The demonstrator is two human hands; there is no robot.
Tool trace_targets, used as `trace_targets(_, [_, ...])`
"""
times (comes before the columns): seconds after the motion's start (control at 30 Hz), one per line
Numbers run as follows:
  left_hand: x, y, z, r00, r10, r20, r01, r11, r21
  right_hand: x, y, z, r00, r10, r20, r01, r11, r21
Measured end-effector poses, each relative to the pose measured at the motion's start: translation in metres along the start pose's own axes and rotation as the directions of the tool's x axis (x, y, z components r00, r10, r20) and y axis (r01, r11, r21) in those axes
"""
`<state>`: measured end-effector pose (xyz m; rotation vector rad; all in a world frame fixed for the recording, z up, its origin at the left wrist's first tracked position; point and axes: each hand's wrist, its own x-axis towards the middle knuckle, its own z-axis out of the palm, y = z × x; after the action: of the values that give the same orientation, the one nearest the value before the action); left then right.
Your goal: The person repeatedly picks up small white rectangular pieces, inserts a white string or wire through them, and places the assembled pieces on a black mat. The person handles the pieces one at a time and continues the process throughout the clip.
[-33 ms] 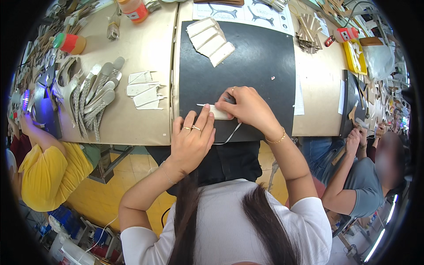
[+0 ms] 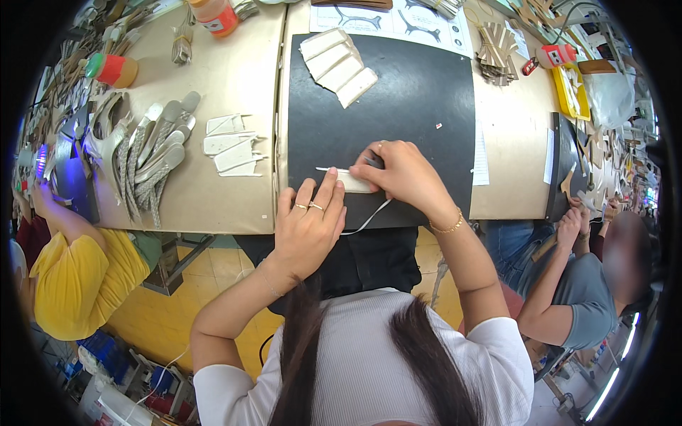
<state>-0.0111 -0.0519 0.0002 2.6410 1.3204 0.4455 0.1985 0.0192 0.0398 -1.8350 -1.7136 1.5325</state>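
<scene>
On the black mat [image 2: 398,92] lies a small flat white piece [image 2: 356,184], with a narrow white strip running along its far edge and sticking out to the left. My left hand [image 2: 309,219] is open, its outstretched fingertips resting on the piece's left end. My right hand [image 2: 403,174] is closed at the right end, thumb bent over the far edge and fingers curled; exactly what lies under those fingers is partly hidden. A thin white strip [image 2: 368,219] trails from below the right hand toward the mat's near edge.
Overlapping cream panels [image 2: 337,65] lie farther up the mat. To the left are stacked white pieces [image 2: 233,145], braided grey straps [image 2: 153,153] and a green-lidded jar [image 2: 112,69]. A yellow tray [image 2: 570,92] stands far right. Co-workers sit on both sides.
My right hand has shifted very slightly to the right, with its thumb a little lower. The trailing strip has moved slightly right. My left hand stays in place.
</scene>
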Motion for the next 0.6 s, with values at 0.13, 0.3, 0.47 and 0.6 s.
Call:
trace_targets(0.13, [0.002,0.001,-0.003,1.000,0.001,0.023,-0.002,1.000,0.023,-0.021,0.009,-0.014,0.992,0.122,-0.042,-0.123,0.992,-0.022])
trace_targets(0.3, [0.006,-0.001,-0.002,1.000,0.010,0.021,-0.011,0.999,0.042,-0.022,0.018,-0.016,0.988,0.117,-0.103,-0.120,0.992,-0.026])
trace_targets(0.47, [0.008,0.000,-0.001,0.999,0.006,0.032,-0.008,0.998,0.056,-0.019,0.023,-0.013,0.987,0.067,-0.147,-0.080,0.993,-0.088])
trace_targets(0.6, [0.010,0.001,-0.003,0.999,0.027,0.020,-0.028,0.996,0.090,-0.018,0.026,-0.009,0.983,-0.003,-0.185,-0.030,0.985,-0.172])
